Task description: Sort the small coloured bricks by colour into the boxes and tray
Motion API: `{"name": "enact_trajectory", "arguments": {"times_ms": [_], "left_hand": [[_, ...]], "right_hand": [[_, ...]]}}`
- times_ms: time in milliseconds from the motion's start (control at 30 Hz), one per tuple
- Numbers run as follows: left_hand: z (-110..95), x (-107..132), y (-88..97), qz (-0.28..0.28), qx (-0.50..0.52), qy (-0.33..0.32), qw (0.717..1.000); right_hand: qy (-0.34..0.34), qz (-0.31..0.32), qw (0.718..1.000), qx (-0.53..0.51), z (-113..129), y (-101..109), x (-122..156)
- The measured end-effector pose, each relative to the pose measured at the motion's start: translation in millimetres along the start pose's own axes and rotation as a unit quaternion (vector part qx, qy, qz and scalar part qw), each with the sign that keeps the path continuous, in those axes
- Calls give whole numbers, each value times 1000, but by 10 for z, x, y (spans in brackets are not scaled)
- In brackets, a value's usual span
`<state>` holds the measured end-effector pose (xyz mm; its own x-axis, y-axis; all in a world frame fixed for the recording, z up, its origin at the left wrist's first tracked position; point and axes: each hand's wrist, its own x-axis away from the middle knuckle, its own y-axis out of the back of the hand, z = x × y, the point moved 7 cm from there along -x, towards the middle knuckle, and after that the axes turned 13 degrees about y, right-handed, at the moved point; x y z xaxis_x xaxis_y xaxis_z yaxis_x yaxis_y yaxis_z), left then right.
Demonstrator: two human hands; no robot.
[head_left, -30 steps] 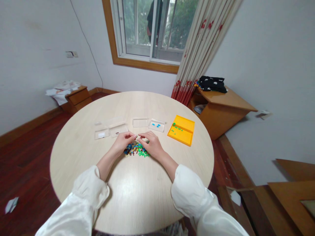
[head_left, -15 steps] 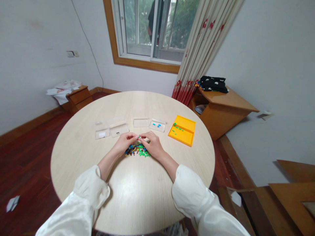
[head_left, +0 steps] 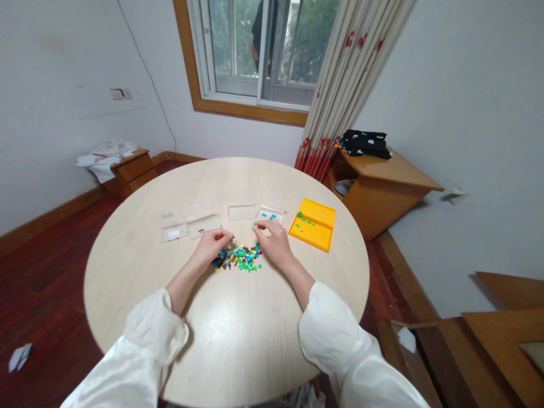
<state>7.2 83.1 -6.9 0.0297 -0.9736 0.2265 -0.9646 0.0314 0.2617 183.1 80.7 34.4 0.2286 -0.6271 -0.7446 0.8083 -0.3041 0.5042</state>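
Right grip (head_left: 274,241) pinches green bit (head_left: 254,226); yellow case (head_left: 321,213) holds green pieces (head_left: 309,222).

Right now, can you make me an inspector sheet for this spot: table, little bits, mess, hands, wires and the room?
Surface: round pale table.
Job's things: mixed pile of small pieces; open yellow case with green bits inside; clear box holding blue pieces; more clear boxes to its left.
Clutter: white scrap on the floor, left.
Hands: left hand has its fingertips together, contents too small to tell; right hand pinches what looks like a tiny green piece.
Cables: thin cable down the left wall.
Surroundings: window ahead, patterned curtain on its right.
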Motion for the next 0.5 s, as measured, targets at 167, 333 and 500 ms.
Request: {"name": "enact_trajectory", "arguments": {"times_ms": [167, 333, 500], "left_hand": [[-36, -27, 96, -76, -85, -40, 993], [-90, -9, 124, -110, -157, -66, 979], [-92, -8, 181, -136, -175, -72, 972]], "right_hand": [[-136, -44, 975, 173, -600, 662, 7], [-282, 77, 915, 279, -1100, 903, 241], [-333, 150, 888, 278, -1226, 824, 367]]}}
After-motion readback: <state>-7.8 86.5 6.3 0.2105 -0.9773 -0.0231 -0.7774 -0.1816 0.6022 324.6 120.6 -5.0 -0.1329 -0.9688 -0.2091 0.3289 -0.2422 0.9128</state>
